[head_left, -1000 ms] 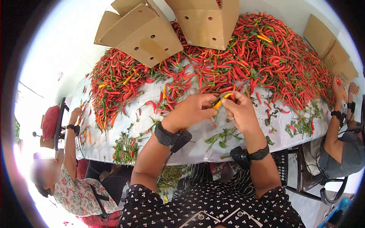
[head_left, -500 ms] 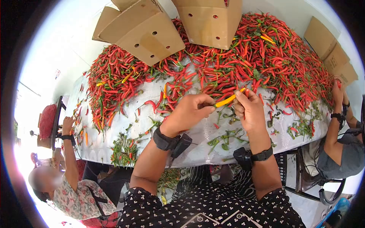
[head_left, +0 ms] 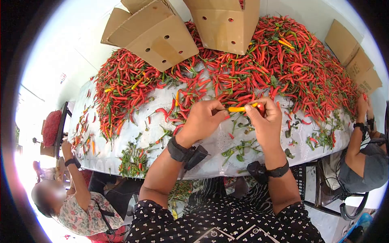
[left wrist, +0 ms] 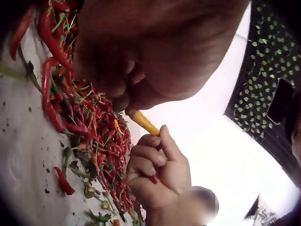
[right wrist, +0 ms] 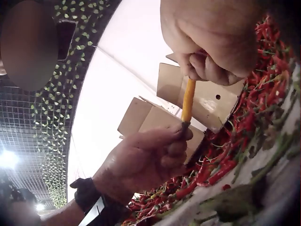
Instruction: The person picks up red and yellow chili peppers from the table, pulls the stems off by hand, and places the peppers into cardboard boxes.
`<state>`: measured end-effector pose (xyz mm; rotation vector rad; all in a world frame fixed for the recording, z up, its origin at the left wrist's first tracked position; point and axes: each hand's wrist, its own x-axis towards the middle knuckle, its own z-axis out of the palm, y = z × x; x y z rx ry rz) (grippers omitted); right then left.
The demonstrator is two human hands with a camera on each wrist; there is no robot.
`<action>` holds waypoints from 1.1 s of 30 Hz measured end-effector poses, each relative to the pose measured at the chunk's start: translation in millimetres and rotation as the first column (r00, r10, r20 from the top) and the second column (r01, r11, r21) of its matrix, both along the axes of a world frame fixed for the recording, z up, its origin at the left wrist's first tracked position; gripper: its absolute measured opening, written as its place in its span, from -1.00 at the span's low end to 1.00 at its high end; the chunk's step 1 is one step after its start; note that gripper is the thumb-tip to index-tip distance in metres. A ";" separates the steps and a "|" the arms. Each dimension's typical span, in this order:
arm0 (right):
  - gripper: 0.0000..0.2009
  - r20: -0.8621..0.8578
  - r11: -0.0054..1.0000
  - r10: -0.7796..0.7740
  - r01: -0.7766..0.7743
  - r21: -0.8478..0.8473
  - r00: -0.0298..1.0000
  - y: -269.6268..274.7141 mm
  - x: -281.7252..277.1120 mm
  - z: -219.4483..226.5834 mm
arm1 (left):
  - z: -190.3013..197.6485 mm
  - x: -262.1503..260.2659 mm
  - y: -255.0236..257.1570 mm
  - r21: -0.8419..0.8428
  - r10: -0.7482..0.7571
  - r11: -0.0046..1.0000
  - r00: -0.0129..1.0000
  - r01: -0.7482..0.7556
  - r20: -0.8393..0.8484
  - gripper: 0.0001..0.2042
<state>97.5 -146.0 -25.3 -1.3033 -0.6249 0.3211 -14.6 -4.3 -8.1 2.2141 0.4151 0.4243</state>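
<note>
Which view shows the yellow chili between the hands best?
Right wrist: the yellow chili appears longest there, between left hand and right hand. Left wrist shows less of it; head shows it small.

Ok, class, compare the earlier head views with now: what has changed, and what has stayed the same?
The left hand and right hand are further apart at the fingertips, baring more of the yellow chilli, which lies nearer level. A neighbour's hand at the left has drawn back toward their body. Unchanged: both hands hold that chilli, and the cartons keep their places.
</note>
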 end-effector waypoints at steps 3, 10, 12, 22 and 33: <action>-0.87 -0.220 0.991 0.038 -0.009 0.130 0.975 -4.1 3.3 7.9 | -4.7 -1.7 2.9 0.044 -0.030 0.999 0.999 0.029 0.032 -0.90; -0.81 -0.643 0.890 0.310 0.025 0.456 0.701 -13.7 33.5 -3.7 | -10.0 -1.8 7.0 0.291 -0.239 0.924 0.969 0.246 -0.060 -0.79; -0.79 -0.710 0.863 0.433 -0.029 0.504 0.556 -11.9 32.3 -4.7 | -14.7 -1.0 9.4 0.369 -0.181 0.909 0.981 0.192 -0.065 -0.76; -0.83 -0.737 0.862 0.496 -0.156 0.483 0.459 -6.2 24.9 -6.6 | -21.4 5.7 18.2 0.301 -0.174 0.931 0.975 0.208 -0.135 -0.80; -0.86 -0.617 0.931 0.344 -0.345 0.122 0.708 -1.9 6.6 1.6 | -5.9 3.0 2.9 -0.564 -0.235 0.794 0.970 0.225 0.056 -0.87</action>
